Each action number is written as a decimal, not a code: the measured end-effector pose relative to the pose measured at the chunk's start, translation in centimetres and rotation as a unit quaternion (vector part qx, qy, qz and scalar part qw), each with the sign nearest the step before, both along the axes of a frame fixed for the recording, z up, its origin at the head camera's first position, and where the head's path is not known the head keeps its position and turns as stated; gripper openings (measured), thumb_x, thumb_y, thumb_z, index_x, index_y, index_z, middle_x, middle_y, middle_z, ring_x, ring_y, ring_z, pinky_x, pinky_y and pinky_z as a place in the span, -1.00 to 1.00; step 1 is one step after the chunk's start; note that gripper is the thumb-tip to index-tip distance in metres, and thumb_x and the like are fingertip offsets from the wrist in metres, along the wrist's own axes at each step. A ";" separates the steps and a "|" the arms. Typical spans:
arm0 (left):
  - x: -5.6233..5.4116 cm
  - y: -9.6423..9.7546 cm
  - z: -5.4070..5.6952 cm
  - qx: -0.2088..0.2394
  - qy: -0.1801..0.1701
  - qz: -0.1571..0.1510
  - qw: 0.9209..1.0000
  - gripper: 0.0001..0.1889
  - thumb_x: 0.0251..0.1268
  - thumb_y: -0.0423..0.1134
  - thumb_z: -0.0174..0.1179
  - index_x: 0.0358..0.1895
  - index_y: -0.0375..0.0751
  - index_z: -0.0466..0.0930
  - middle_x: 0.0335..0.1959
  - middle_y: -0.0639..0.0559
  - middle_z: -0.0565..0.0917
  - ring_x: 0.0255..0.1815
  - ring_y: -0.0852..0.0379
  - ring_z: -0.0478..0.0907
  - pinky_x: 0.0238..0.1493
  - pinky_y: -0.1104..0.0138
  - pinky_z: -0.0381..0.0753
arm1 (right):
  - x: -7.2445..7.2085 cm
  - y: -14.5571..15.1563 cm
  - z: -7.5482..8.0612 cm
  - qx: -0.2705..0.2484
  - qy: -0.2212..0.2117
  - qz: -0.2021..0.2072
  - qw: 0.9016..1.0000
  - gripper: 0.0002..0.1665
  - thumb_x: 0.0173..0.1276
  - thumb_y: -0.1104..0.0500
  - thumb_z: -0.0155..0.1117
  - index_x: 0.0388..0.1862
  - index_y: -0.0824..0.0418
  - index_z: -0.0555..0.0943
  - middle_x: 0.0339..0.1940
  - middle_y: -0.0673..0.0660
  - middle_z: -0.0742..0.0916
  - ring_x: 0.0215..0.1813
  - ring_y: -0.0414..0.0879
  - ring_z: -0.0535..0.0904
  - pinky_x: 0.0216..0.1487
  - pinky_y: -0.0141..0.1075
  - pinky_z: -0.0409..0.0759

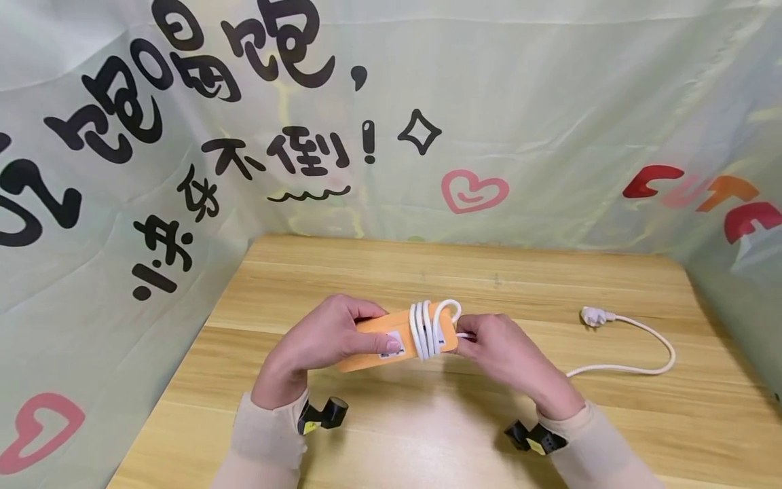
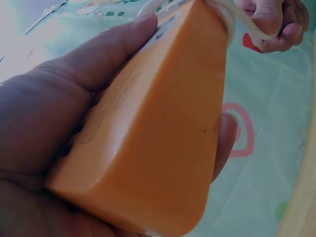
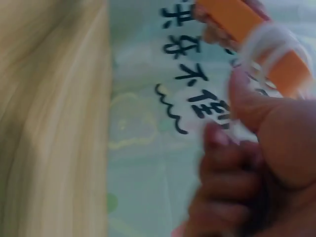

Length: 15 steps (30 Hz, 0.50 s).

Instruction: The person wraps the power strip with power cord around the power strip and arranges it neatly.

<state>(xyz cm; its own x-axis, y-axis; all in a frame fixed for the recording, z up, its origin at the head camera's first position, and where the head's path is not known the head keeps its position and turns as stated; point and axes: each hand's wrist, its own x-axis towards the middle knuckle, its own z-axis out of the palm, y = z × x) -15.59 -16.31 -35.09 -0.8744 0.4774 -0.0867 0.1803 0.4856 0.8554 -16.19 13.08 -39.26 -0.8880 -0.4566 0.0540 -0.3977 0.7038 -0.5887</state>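
Observation:
An orange power strip (image 1: 398, 322) is held above the table by my left hand (image 1: 320, 336), thumb across its socket face and fingers around the far side. Several turns of white cord (image 1: 419, 331) wrap round its right end. My right hand (image 1: 504, 353), just beyond that end, pinches the cord between thumb and fingers. In the left wrist view, the plain orange side of the power strip (image 2: 173, 128) fills the middle, and the right hand (image 2: 276, 22) shows at the top right. The right wrist view is blurred; curled fingers (image 3: 224, 182) show below the wrapped strip (image 3: 237, 19).
The loose end of the cord (image 1: 662, 339) curves over the wooden table (image 1: 379, 435) at the right, ending in a white plug (image 1: 594, 316). A printed cloth (image 1: 550, 122) with lettering and hearts stands around the back and sides. Small black cameras sit on both wrists.

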 end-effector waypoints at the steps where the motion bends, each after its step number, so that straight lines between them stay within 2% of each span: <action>1: 0.0 0.0 0.0 -0.001 0.000 -0.007 1.000 -0.83 0.17 0.01 0.57 -0.23 0.14 0.83 -0.41 0.15 0.74 -0.44 0.14 0.55 -0.37 0.33 0.55 | -0.1 0.3 0.1 -0.014 -0.018 0.023 0.999 -0.76 0.54 0.00 0.34 -0.37 0.01 0.68 -0.54 -0.14 0.56 -0.47 -0.27 0.40 -0.38 -0.33 0.44; 3: 0.2 -0.1 0.0 0.001 0.002 -0.022 1.000 -0.83 0.17 -0.01 0.57 -0.22 0.14 0.83 -0.38 0.17 0.76 -0.41 0.15 0.57 -0.34 0.35 0.56 | -0.2 1.0 0.4 -0.037 -0.044 0.062 0.996 -0.83 0.61 0.12 0.25 -0.25 0.05 0.71 -0.48 -0.11 0.60 -0.43 -0.27 0.42 -0.34 -0.33 0.47; 5: 0.3 -0.1 0.0 0.002 -0.002 -0.039 0.999 -0.83 0.16 -0.01 0.58 -0.22 0.16 0.83 -0.38 0.18 0.76 -0.40 0.17 0.56 -0.33 0.37 0.53 | -0.3 1.4 0.5 -0.036 -0.041 0.075 0.996 -0.83 0.61 0.14 0.25 -0.25 0.04 0.69 -0.49 -0.11 0.57 -0.45 -0.28 0.39 -0.36 -0.34 0.45; 7: 0.4 0.0 -0.1 0.002 -0.006 -0.061 0.998 -0.83 0.16 0.00 0.58 -0.22 0.17 0.84 -0.37 0.19 0.76 -0.40 0.19 0.55 -0.32 0.39 0.53 | -0.4 1.5 0.4 -0.017 -0.007 0.059 0.998 -0.80 0.57 0.10 0.31 -0.33 0.02 0.67 -0.55 -0.14 0.53 -0.50 -0.30 0.35 -0.40 -0.35 0.41; 11: 0.6 0.6 -0.3 -0.017 -0.002 -0.106 0.994 -0.85 0.16 0.04 0.58 -0.27 0.20 0.82 -0.45 0.25 0.70 -0.49 0.27 0.49 -0.40 0.44 0.46 | -0.4 1.1 0.1 0.034 0.066 -0.002 0.997 -0.59 0.42 -0.14 0.45 -0.55 -0.03 0.55 -0.68 -0.18 0.42 -0.59 -0.30 0.27 -0.49 -0.35 0.30; 13: 0.7 1.0 -0.5 -0.031 0.011 -0.125 0.992 -0.86 0.17 0.04 0.57 -0.31 0.20 0.80 -0.51 0.28 0.65 -0.54 0.31 0.45 -0.45 0.45 0.42 | -0.3 0.9 0.0 0.039 0.070 -0.021 0.997 -0.51 0.35 -0.21 0.48 -0.61 -0.04 0.50 -0.72 -0.18 0.40 -0.61 -0.30 0.26 -0.50 -0.35 0.28; 15: 0.7 1.4 -0.7 -0.048 0.024 -0.138 0.989 -0.86 0.18 0.03 0.56 -0.35 0.19 0.78 -0.55 0.31 0.61 -0.58 0.35 0.41 -0.48 0.47 0.38 | -0.2 0.8 0.2 0.030 0.058 -0.024 0.998 -0.54 0.37 -0.18 0.48 -0.61 -0.06 0.53 -0.70 -0.19 0.44 -0.61 -0.29 0.28 -0.50 -0.35 0.30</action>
